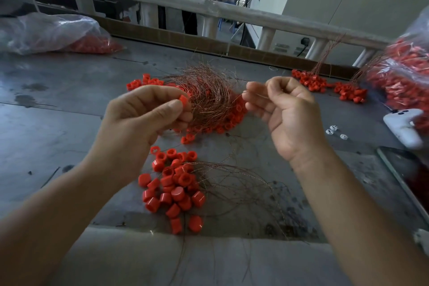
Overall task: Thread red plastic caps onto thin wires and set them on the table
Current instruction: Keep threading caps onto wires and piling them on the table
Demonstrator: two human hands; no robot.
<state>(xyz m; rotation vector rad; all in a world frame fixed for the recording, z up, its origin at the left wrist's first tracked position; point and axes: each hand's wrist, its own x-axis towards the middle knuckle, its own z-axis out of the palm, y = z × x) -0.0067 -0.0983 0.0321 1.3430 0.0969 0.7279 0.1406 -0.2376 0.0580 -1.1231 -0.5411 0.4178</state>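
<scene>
My left hand (144, 118) pinches one red plastic cap (183, 100) between thumb and fingers, raised above the table. My right hand (285, 114) pinches a thin copper wire (260, 95) whose tip points left toward the cap, a short gap apart. Behind both hands lies a big tangle of threaded wires (206, 90) with red caps at its edges. A heap of loose red caps (174, 190) sits close to me, with loose wires (243, 183) beside it on the grey table (58, 137).
A plastic bag of red caps (53, 32) lies far left; another bag (408, 72) stands at the right with threaded caps (325, 83) before it. A white device (404, 125), small white bits (334, 130) and a dark phone (408, 174) lie right. A railing (209, 7) bounds the back.
</scene>
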